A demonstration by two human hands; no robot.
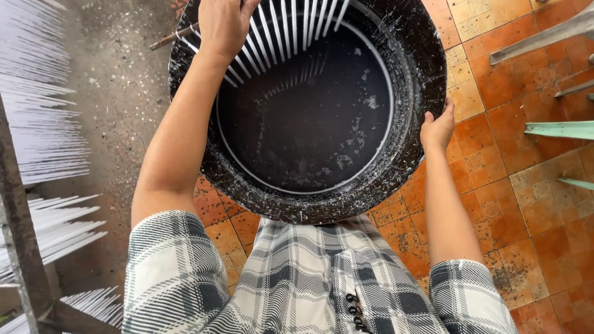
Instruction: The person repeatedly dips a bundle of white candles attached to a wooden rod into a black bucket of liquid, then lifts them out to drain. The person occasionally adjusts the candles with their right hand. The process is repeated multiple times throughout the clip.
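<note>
1. Left hand point(224, 25): fingers curled over a bar point(170, 38) carrying a row of white rods point(291, 28), at the tub's far rim.
2. Rods hang over the dark liquid point(303, 117) in the tub point(427, 68).
3. Right hand point(438, 128): fingers wrapped on the tub's right rim, thumb outside.
4. Tub sits on orange tiles point(513, 204), just in front of the person.
5. Rack point(25, 247) of white rods on the left.

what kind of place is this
Probably a small candle-dipping workshop: a big black vat of dark liquid, a row of thin white tapers hanging over it, more white tapers on racks, worn orange floor tiles.
</note>
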